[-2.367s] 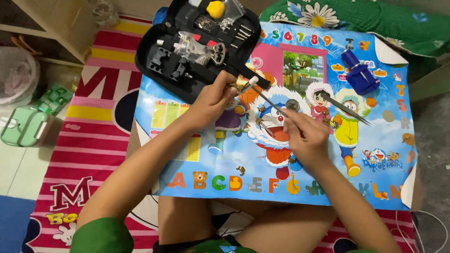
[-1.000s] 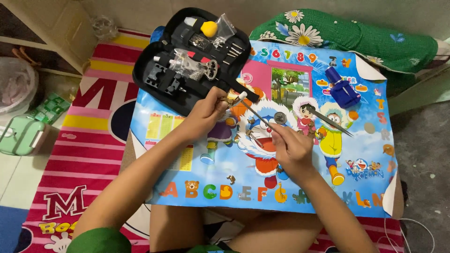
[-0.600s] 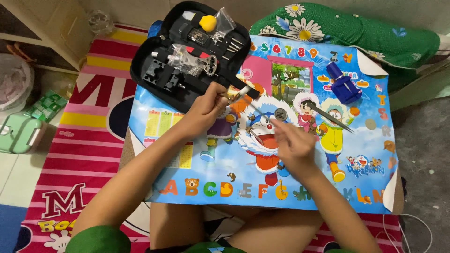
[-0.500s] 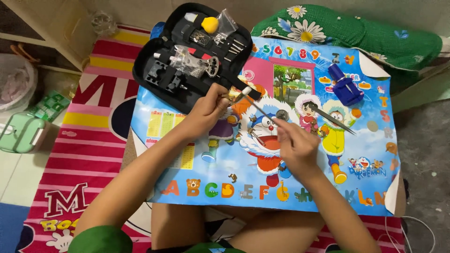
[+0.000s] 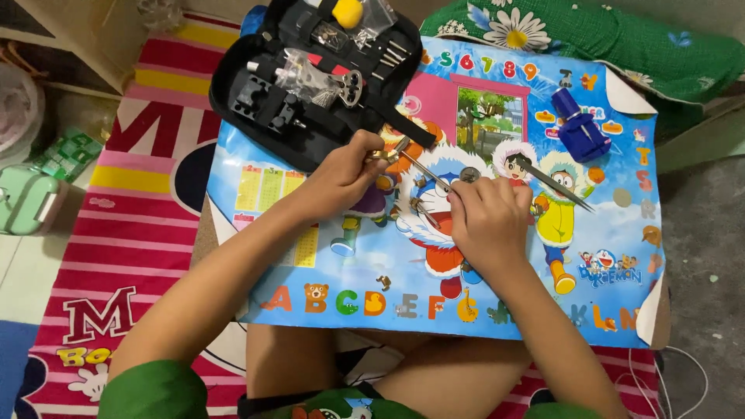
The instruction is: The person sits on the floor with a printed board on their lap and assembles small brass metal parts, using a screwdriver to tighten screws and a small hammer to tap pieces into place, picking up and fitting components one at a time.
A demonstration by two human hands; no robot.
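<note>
Tweezers (image 5: 415, 164) with slim metal tips lie in the pinch of the left hand (image 5: 341, 174), just above the middle of the frame, their point slanting down and to the right toward a small round grey watch part (image 5: 469, 174) that rests on the colourful cartoon alphabet poster (image 5: 310, 233). The right hand (image 5: 485, 221) sits curled just below that round part, its fingers bent down onto the poster; whether they grip anything cannot be told, since the fingertips are hidden. To the right of this hand a long thin dark tool (image 5: 557, 186) lies slanted on the poster, touching neither hand. Farther to the upper right stands a blue plastic tool (image 5: 582, 130), well apart from both hands. In the upper left of the frame an open black zip case (image 5: 256, 70) overlaps the poster's corner; it holds metal tools and a yellow round piece (image 5: 347, 12). A few tiny brown bits (image 5: 383, 282) are scattered on the poster below the hands. A red striped floor mat (image 5: 132, 240) fills the left side, and a green flowered cushion (image 5: 590, 39) lies along the top right.
</note>
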